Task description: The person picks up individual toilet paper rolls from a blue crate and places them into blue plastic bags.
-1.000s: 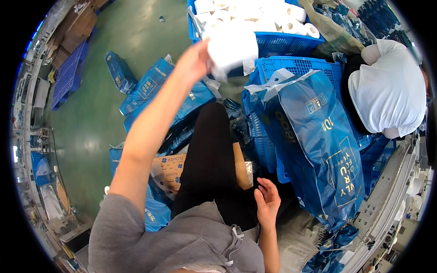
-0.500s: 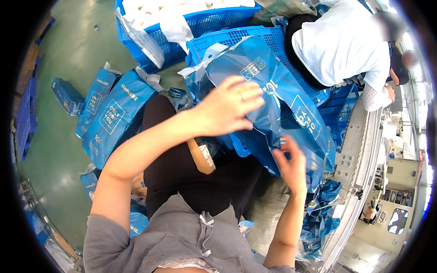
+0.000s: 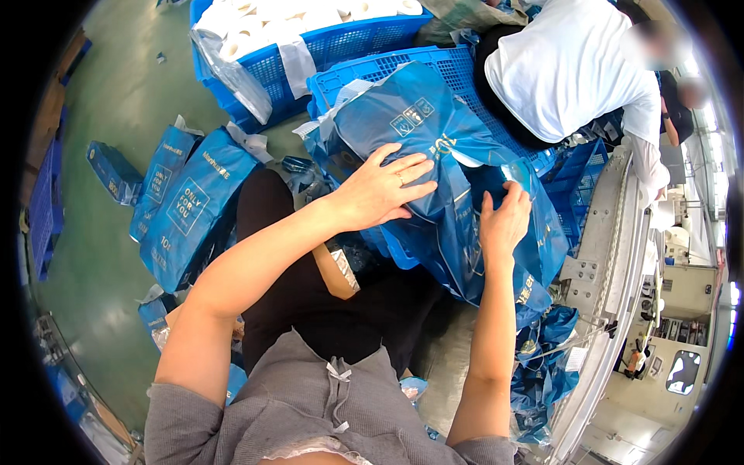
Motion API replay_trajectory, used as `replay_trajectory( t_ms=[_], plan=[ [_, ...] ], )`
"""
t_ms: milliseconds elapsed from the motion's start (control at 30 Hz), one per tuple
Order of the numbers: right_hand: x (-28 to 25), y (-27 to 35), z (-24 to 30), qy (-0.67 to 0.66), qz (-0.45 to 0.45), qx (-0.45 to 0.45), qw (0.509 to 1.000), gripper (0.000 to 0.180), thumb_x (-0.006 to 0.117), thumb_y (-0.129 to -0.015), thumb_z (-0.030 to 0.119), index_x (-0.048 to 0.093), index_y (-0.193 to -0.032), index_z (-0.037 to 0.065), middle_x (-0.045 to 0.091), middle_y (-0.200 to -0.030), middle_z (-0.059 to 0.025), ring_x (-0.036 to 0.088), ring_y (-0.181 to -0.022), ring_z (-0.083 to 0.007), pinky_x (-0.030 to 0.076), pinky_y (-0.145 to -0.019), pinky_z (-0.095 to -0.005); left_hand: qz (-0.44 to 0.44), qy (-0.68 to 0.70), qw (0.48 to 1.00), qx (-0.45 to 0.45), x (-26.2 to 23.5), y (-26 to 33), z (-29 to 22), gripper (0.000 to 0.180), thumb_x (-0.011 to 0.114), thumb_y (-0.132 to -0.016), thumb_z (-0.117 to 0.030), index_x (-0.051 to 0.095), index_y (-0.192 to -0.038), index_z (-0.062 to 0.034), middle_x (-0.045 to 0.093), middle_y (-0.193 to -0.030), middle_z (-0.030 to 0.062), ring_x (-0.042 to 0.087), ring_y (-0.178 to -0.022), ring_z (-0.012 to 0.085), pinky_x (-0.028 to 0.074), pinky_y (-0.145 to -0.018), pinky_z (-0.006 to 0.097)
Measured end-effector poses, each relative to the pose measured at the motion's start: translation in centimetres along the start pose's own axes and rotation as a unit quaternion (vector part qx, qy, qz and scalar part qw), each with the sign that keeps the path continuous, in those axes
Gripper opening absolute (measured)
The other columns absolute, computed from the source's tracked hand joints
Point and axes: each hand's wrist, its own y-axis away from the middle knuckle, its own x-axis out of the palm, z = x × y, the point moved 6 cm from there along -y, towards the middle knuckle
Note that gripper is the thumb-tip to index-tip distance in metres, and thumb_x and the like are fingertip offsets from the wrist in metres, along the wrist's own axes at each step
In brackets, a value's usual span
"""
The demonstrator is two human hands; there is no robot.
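While I watch through the head camera, my left hand (image 3: 386, 188) lies flat, fingers spread wide, on top of a big blue plastic bag (image 3: 434, 178) that leans across a blue crate (image 3: 496, 101). The palm presses the bag's upper face, and its fingertips point toward my right hand. My right hand (image 3: 504, 221) sits just beside it, a little nearer to me, with the fingers raised and curled against the bag's glossy edge; the thumb side touches the plastic, but I cannot tell whether it truly pinches a fold or only rests there. The bag bulges under both hands and sags down past the right wrist toward the floor.

Beyond the left hand's fingertips, a second blue crate (image 3: 271, 70) holds white paper rolls (image 3: 256, 23) under a loose clear wrap. Out past the left forearm, well apart from the hand, filled blue packs (image 3: 194, 209) with white lettering lie on the green floor (image 3: 116, 101). Beyond the right hand, another person in a white shirt (image 3: 566, 70) bends over the crates. To the outer side of the right hand runs a grey metal conveyor frame (image 3: 612, 256), and below the right forearm more crumpled blue bags (image 3: 542, 364) are heaped. Beneath both arms I see black trousers (image 3: 325, 310) and a grey top (image 3: 310, 411).
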Motion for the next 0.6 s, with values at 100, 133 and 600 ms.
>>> replay_trajectory(
  t_ms=[100, 133, 600],
  plan=[
    [-0.7, -0.6, -1.4, 0.043, -0.045, 0.021, 0.998, 0.045, 0.076, -0.069, 0.020, 0.054, -0.106, 0.006, 0.052, -0.102, -0.0131, 0.051, -0.097, -0.0322, 0.042, -0.080, -0.0405, 0.000, 0.001, 1.000, 0.000, 0.1, -0.2, -0.1, 0.064, 0.076, -0.068, -0.024, 0.051, -0.126, -0.0161, 0.043, -0.139, 0.0090, 0.038, -0.131, 0.0232, 0.025, -0.106, 0.048],
    [-0.3, -0.8, -1.8, 0.044, -0.020, 0.019, 0.999, 0.052, 0.078, -0.067, 0.023, 0.054, -0.110, 0.007, 0.050, -0.107, -0.0129, 0.048, -0.101, -0.0322, 0.041, -0.081, -0.0414, -0.002, 0.001, 1.000, 0.000, 0.1, -0.2, -0.1, 0.063, 0.076, -0.068, -0.024, 0.051, -0.126, -0.0162, 0.043, -0.139, 0.0089, 0.038, -0.131, 0.0233, 0.025, -0.106, 0.048],
    [-8.3, 4.1, -4.9, -0.603, 0.134, 0.174, 0.767, 0.065, 0.079, -0.068, 0.011, 0.047, -0.123, -0.004, 0.053, -0.120, -0.0121, 0.052, -0.110, -0.0216, 0.039, -0.096, -0.0316, -0.026, -0.007, 0.999, -0.023, -0.1, 0.1, -0.2, 0.058, 0.074, -0.072, -0.021, 0.051, -0.125, -0.0153, 0.046, -0.136, 0.0093, 0.039, -0.129, 0.0256, 0.027, -0.106, 0.046]
  ],
)
